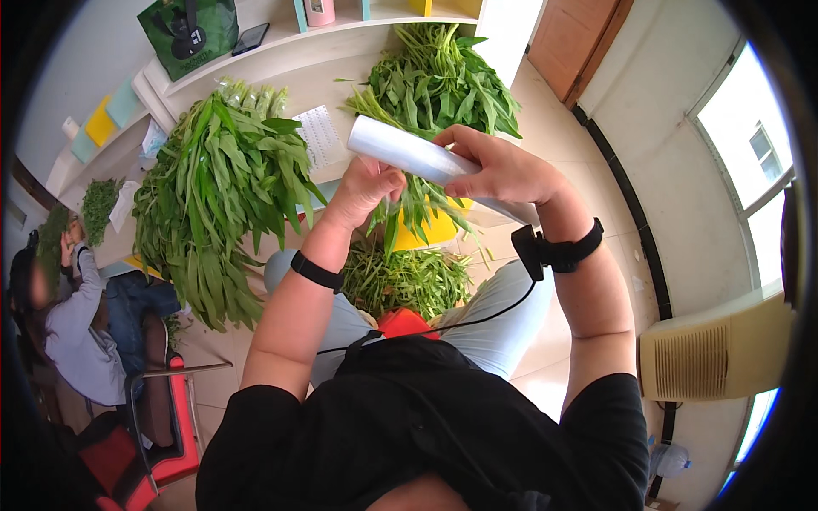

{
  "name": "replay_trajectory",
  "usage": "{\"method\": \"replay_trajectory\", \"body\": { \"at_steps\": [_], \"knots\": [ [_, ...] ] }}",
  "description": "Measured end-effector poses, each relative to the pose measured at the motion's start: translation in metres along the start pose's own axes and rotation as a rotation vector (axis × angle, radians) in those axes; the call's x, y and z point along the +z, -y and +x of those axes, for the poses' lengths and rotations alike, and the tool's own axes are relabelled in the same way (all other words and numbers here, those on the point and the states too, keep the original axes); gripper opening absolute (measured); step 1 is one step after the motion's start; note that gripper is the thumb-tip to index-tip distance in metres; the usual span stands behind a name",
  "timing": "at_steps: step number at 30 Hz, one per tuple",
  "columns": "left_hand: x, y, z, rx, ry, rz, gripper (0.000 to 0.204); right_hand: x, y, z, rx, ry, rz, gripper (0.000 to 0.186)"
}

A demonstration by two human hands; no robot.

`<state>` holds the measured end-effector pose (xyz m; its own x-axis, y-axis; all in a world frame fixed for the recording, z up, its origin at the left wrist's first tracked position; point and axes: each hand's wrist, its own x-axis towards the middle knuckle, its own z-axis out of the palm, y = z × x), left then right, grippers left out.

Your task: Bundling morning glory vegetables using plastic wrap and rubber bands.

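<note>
A roll of clear plastic film (394,146) is held slanting over the desk's near edge. My right hand (503,166) grips it from above, with the thumb on the near side and the fingers across the top. Beside the roll's left end, my left hand (368,189) is closed in a pinch; whatever lies between its fingertips is too small to make out. Under the roll, a bunch of long-leaved greens (415,209) hangs over the desk edge, partly hidden by my hands. A large heap of leafy greens (226,162) lies left of my left hand.
More greens (447,85) are piled at the desk's far right. Cut stems and leaves (407,277) lie between my knees, above something red (402,324). A printed sheet (319,136), a green bag (189,38) and a phone (251,39) are behind. Another person (85,328) sits at left.
</note>
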<state>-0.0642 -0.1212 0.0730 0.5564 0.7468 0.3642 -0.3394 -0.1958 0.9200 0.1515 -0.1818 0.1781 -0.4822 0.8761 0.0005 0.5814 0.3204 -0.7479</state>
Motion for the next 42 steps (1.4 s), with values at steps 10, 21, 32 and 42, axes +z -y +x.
{"method": "replay_trajectory", "body": {
  "at_steps": [10, 21, 32, 42],
  "knots": [
    [0.009, -0.007, -0.014, -0.360, 0.198, -0.102, 0.023, -0.004, 0.029, 0.012, -0.029, 0.096, -0.148, 0.049],
    [0.034, -0.005, -0.017, -0.254, -0.070, -0.320, 0.012, -0.001, 0.037, 0.033, -0.171, 0.117, -0.290, 0.050],
    [0.024, -0.018, -0.021, -0.373, 0.171, -0.301, 0.016, -0.001, 0.058, 0.036, -0.103, 0.223, -0.210, 0.049],
    [0.045, -0.016, -0.014, -0.393, 0.008, -0.528, 0.016, -0.001, 0.056, 0.038, -0.192, 0.197, -0.300, 0.048]
  ]
}}
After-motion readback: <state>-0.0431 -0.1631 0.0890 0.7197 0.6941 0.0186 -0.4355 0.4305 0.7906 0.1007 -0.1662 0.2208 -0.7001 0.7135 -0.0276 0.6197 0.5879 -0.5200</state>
